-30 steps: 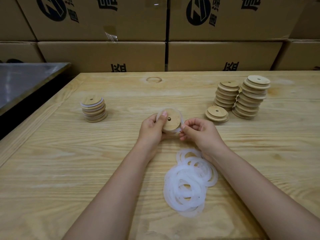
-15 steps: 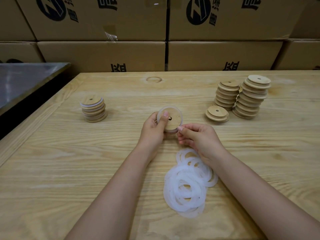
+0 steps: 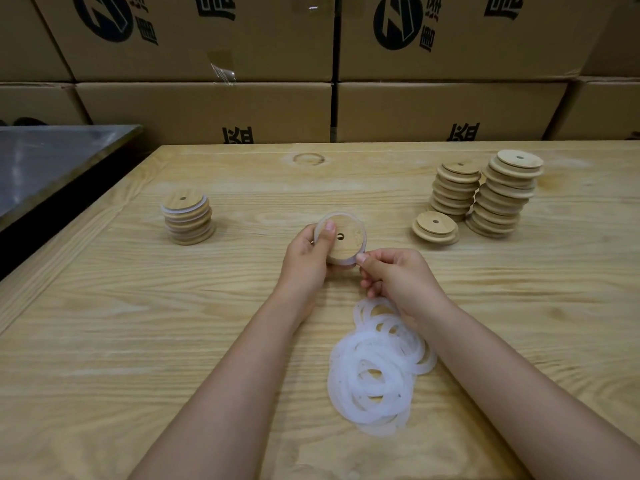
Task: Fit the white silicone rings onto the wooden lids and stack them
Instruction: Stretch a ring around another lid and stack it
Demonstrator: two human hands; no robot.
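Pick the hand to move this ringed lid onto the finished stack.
Left. The left hand has its grip round the lid, and the ringed stack stands on that side. The right hand only pinches the ring at the lid's near edge, close to the loose rings.
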